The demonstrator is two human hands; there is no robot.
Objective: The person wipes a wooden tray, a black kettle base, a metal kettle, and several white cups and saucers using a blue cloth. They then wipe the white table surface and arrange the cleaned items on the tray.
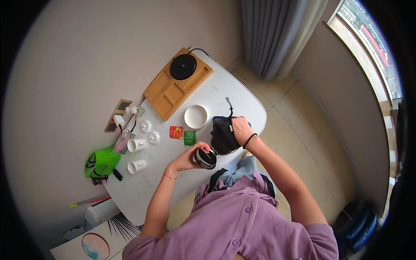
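Observation:
My left hand (188,158) grips a small round container (206,158) with a black lid, which bears writing, and a pale band round its side. The container is tilted at the table's near edge. My right hand (241,129) holds a black cloth drawstring pouch (223,128), its cord sticking up past the fingers. Below the pouch shows a dark round thing (222,147) with a pale rim, mostly covered, so its kind is unclear. Just beyond the hands stands a white bowl (196,116). A red sachet (176,132) and a green sachet (189,138) lie left of it.
A wooden compartment tray (164,102) bears a black electric base (183,67) with a cord. Two white mugs (136,145) and two white lids (153,137) are on the table's left side. Beside them are a green bag (104,161) and a wall socket strip (123,106) with a charger.

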